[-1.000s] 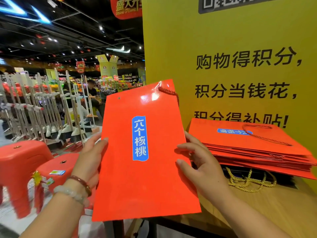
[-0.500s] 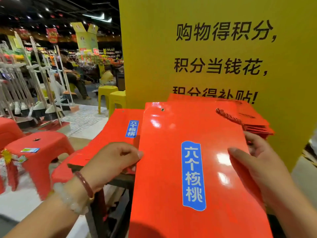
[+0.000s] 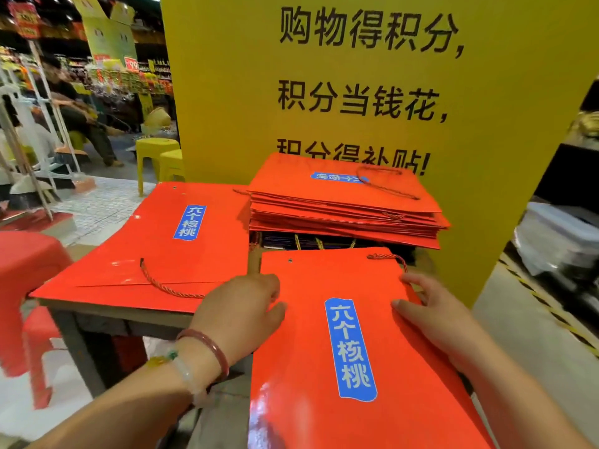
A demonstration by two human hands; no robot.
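Busy shop, pale tiled floor [image 3: 97,202]. Dark-framed table [image 3: 107,320] beneath and ahead of both hands. Straight past the fingertips, a tall yellow board [image 3: 486,124] with black lettering.

Left hand [image 3: 240,314] curled, thumb pinching the left edge of a flat red paper bag [image 3: 308,400]. Right hand [image 3: 434,322] gripping its right edge, thumb on top. Bag held low between the 2 hands, blue label up, rope handle at the far end.

Just beyond the left hand, 1 other red bag [image 3: 155,260] flat on the table. Ahead of the right hand, a stack of red bags [image 3: 340,202] hiding the board's foot. Red stools [image 3: 22,264] left of the left hand. 2 yellow stools [image 3: 155,150] farther off.
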